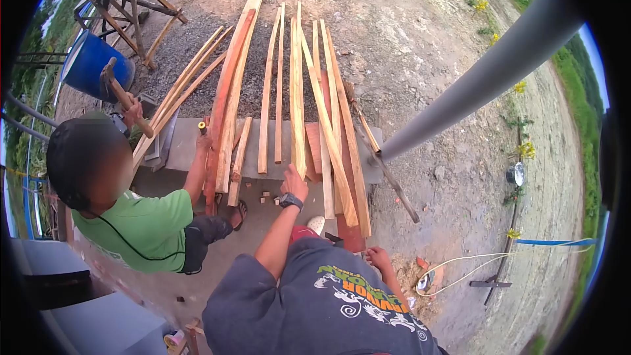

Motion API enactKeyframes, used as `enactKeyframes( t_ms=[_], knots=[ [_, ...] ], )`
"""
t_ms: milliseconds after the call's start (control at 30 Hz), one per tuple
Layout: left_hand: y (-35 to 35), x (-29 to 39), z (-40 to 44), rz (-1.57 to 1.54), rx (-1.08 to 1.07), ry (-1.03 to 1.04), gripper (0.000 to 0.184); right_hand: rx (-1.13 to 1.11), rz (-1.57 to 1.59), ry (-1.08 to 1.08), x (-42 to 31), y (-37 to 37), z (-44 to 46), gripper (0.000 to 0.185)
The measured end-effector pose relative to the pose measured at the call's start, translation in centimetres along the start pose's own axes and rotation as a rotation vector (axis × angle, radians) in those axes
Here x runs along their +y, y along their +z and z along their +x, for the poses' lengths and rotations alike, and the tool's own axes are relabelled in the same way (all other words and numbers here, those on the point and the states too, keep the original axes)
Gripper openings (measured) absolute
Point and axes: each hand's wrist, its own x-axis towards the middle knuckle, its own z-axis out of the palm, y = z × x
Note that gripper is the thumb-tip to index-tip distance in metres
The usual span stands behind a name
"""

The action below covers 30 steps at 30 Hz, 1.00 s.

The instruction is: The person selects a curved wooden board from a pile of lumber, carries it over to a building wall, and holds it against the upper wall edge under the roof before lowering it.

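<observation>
My left hand (296,185), with a black watch on the wrist, is closed on the near end of a long wooden strip (298,112). The strip's far part leans away over a low concrete ledge (256,151). Low at my right side hangs my right hand (378,258), its fingers loosely apart and nothing visible in them. Nearest to that hand are the lower ends of a wooden strip (358,204) and a reddish board (350,233). Several other strips stand side by side around the one I hold.
To my left, a co-worker in a green shirt (144,230) holds a hammer (118,92) and rests the other hand by a reddish plank (230,85). A blue drum (98,66) and wooden trestle (131,13) stand beyond. A grey post (480,72) rises at right; wood offcuts (266,197) lie underfoot.
</observation>
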Motion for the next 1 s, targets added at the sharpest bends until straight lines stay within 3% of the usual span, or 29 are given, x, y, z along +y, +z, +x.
enactKeyframes(
  t_ms=[167, 367, 467, 600, 667, 733, 833, 900, 1000],
  knots=[
    [4.0, -2.8, -0.2, 0.086, -0.005, -0.013, 0.055, -0.033, -0.04, 0.015, 0.9, -0.1, 0.4, 0.029],
    [12.2, -10.8, 0.9, 0.307, -0.028, -0.145, 0.052, 0.021, -0.001, 0.004, 0.9, -0.7, 0.0, 0.032],
    [14.5, -12.4, 1.0, 0.246, 0.011, -0.201, 0.047, 0.003, -0.017, 0.056, 1.7, -1.0, -0.6, 0.029],
    [15.5, -11.1, 0.9, 0.327, 0.083, -0.187, 0.044, -0.002, 0.011, 0.113, 2.6, -1.0, -2.2, 0.033],
    [12.7, -7.5, 2.0, 0.269, -0.085, 0.054, 0.044, 0.002, 0.029, 0.12, 2.4, -0.7, -2.6, 0.036],
    [14.4, -6.5, 4.9, 0.171, -0.115, 0.096, 0.044, 0.0, 0.008, 0.154, 2.8, -0.3, -3.6, 0.036],
    [14.9, -3.8, 9.2, 0.086, -0.175, -0.023, 0.048, -0.011, 0.087, 0.25, 3.4, 0.6, -4.9, 0.032],
    [17.2, -3.3, 12.2, -0.019, -0.103, -0.169, 0.06, -0.016, 0.112, 0.279, 3.6, 1.2, -6.6, 0.032],
    [18.9, -2.6, 15.3, -0.016, -0.196, -0.159, 0.065, -0.019, 0.164, 0.323, 3.8, 1.9, -8.8, 0.031]
  ],
)
